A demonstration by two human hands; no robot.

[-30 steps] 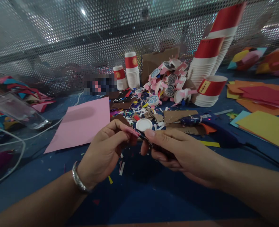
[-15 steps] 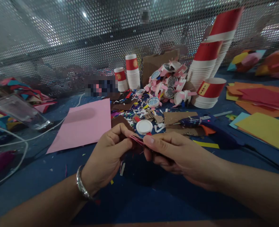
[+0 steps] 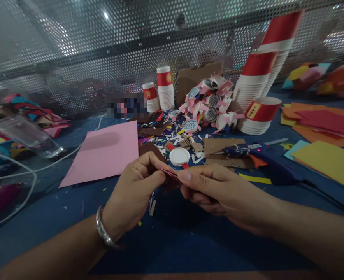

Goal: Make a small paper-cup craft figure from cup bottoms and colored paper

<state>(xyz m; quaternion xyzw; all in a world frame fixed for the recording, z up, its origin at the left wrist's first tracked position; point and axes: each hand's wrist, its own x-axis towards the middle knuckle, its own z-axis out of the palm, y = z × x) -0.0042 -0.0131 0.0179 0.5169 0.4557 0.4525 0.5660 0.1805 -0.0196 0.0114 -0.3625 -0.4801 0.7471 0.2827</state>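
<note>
Between my two hands is a small folded piece of dark red paper (image 3: 170, 174), with its layered pink edge showing. My left hand (image 3: 141, 179) pinches one end between thumb and forefinger; a silver bangle circles that wrist. The other end is pinched by my right hand (image 3: 209, 186), its thumb on top. Most of the paper is hidden by my fingers. Just beyond my fingertips lies a round white disc (image 3: 179, 156) with a raised rim, a red strip (image 3: 185, 165) poking out beneath it. A pink paper sheet (image 3: 107, 151) lies to the left.
Paper scraps and a heap of small pink-and-white paper crafts (image 3: 209, 101) lie ahead. Paper cup stacks (image 3: 253, 74) stand behind. At right are a corded dark-blue glue gun (image 3: 272, 165) and coloured paper (image 3: 329, 161). A clear tumbler (image 3: 28, 136) and white cable (image 3: 33, 182) lie left.
The whole view has shifted slightly. My hands keep the same pinch on the folded paper, with hardly any movement.
</note>
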